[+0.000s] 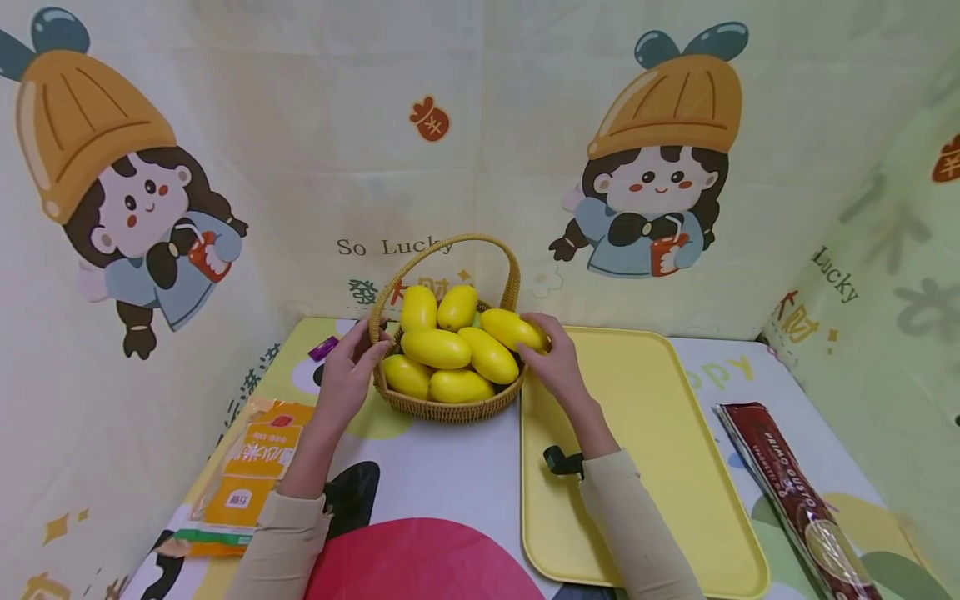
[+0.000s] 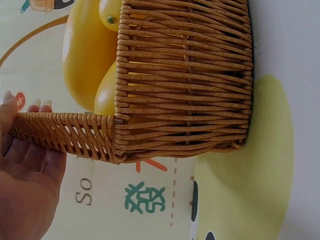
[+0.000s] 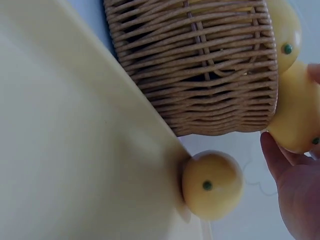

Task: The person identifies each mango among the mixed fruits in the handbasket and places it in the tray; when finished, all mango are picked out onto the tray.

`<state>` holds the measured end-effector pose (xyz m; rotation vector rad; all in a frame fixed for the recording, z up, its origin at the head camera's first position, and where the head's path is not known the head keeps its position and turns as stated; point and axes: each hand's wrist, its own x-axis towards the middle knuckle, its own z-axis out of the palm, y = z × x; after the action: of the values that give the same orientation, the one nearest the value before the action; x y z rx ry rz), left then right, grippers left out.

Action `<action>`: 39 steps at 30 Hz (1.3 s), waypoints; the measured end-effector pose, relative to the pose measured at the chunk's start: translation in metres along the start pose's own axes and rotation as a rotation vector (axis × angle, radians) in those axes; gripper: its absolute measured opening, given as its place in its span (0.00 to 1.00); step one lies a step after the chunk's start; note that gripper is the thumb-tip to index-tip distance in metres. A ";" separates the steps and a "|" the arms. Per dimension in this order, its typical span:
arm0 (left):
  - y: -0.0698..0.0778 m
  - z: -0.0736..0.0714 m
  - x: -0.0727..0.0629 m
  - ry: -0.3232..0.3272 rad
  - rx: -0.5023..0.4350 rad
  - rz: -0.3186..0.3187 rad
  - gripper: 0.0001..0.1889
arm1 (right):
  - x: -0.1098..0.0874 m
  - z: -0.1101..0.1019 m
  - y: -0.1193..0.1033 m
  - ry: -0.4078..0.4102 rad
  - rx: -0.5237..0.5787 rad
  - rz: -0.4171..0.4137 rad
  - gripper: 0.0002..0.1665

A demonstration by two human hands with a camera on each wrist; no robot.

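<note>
A wicker basket (image 1: 452,410) with an arched handle (image 1: 462,238) holds several smooth, oblong yellow mangoes (image 1: 437,348). My left hand (image 1: 351,367) grips the handle near its left base, thumb on one side and fingers behind, as the left wrist view shows (image 2: 30,185). At the basket's right rim, my right hand (image 1: 557,364) holds a yellow mango (image 1: 512,328) between thumb and fingers. In the right wrist view another mango (image 3: 212,185) with a green stem spot lies at the tray's edge beside the basket; the head view hides it behind my hand.
A yellow tray (image 1: 637,417) lies right of the basket, under my right forearm. Farther right is a dark red spaghetti packet (image 1: 795,492). An orange food packet (image 1: 251,475) lies at left, and a small purple wrapper (image 1: 323,348) sits behind it. Printed cloth walls stand behind and at both sides.
</note>
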<state>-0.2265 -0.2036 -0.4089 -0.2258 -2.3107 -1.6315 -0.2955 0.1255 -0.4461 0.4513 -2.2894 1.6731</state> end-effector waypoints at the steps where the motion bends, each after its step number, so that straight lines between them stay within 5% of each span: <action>1: 0.000 0.000 0.000 0.000 0.000 0.002 0.24 | 0.000 0.000 -0.001 -0.004 0.005 0.009 0.26; 10: 0.000 0.000 0.000 0.002 0.002 0.013 0.24 | -0.011 -0.005 -0.043 -0.035 0.003 0.059 0.27; 15: 0.006 -0.001 -0.001 -0.008 -0.012 0.006 0.24 | -0.013 -0.006 -0.044 -0.021 0.025 0.042 0.26; 22: 0.003 -0.001 0.000 -0.010 -0.020 -0.006 0.24 | -0.008 -0.004 -0.012 0.043 0.059 0.031 0.27; 31: 0.007 -0.001 -0.001 -0.016 -0.017 -0.008 0.24 | -0.012 -0.022 -0.030 0.145 0.032 -0.012 0.26; 39: 0.032 -0.002 -0.009 -0.026 0.006 -0.020 0.24 | -0.017 -0.042 -0.042 0.231 -0.004 0.014 0.26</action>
<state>-0.2086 -0.1941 -0.3828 -0.2247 -2.3441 -1.6412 -0.2621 0.1550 -0.4036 0.2279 -2.1326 1.6336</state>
